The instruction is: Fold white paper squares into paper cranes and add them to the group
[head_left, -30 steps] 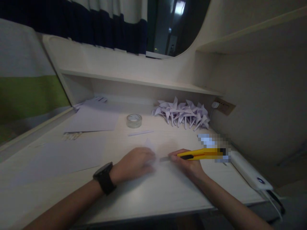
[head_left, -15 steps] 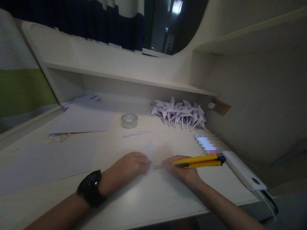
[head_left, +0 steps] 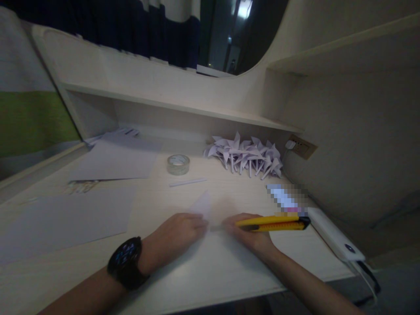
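My right hand is closed round a yellow utility knife, its blade tip pointing left at a folded white paper on the desk. My left hand, with a black watch on the wrist, presses down on that paper, fingers curled over its near edge. The paper's far corner stands up just beyond the fingers. The two hands are a few centimetres apart.
A tape roll and a thin paper strip lie beyond the hands. A pile of folded paper pinwheels sits at the back right. Loose sheets cover the left of the desk. A white power bank lies at the right edge.
Both hands have come slightly nearer to me on the desk and stay on the paper. The knife stays in my right hand, pointing left.
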`<state>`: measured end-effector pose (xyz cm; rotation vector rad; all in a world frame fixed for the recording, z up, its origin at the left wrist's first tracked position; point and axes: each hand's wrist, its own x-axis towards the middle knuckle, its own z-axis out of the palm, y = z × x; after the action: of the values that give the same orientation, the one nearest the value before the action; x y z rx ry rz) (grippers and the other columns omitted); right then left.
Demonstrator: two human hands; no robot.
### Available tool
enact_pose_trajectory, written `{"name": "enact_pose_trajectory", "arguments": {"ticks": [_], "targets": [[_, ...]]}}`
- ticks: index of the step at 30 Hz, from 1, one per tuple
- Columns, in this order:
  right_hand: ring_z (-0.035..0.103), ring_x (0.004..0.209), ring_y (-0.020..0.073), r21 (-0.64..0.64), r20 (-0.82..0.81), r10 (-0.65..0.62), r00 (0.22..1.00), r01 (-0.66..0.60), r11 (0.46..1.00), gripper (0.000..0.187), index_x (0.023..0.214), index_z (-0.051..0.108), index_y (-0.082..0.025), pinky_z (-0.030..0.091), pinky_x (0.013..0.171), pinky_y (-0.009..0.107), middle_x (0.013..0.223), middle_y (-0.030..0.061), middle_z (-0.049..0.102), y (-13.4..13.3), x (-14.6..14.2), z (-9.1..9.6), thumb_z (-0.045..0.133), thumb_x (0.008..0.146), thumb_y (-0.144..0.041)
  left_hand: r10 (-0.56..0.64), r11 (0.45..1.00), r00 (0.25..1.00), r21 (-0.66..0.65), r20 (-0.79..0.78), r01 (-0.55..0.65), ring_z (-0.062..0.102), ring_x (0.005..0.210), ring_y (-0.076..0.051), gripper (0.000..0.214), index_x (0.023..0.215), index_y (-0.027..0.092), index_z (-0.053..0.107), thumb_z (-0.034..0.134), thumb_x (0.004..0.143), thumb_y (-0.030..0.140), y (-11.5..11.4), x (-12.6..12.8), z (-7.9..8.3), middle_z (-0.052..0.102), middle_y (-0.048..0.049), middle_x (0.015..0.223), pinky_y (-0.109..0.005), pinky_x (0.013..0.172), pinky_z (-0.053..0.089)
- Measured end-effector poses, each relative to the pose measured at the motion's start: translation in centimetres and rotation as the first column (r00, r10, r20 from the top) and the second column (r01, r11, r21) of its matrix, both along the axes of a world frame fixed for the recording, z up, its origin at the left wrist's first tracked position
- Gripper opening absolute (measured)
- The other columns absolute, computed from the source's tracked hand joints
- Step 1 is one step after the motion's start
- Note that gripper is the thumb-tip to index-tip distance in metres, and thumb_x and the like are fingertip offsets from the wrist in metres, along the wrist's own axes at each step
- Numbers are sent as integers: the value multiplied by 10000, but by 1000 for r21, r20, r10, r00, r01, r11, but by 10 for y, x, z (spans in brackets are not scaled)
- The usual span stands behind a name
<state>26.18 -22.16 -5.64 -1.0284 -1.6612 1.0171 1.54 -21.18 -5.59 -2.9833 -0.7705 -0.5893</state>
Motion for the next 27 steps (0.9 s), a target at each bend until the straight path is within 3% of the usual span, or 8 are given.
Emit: {"name": "enact_pose_trajectory", "arguments": {"ticks": [17,27], "targets": [[693,758,233,7,34,18,999,-18,1000,172,754,747,-253,589,757,386,811,49,741,-5,-3,7,722,747,-423,-18,1000,1000,-4,25,18,624,1002,-174,242,1101,185,624,418,974,195,0,-1,-2,689,-67,1068,-331,899,496],[702,747,218,99,119,-4,993,-8,995,214,776,736,-219,600,735,344,808,60,745,-7,-2,6,674,794,-422,-18,999,1000,-42,18,19,622,1008,-183,244,1084,183,629,411,977,207,0,-1,-1,690,-63,1069,-338,907,490]]}}
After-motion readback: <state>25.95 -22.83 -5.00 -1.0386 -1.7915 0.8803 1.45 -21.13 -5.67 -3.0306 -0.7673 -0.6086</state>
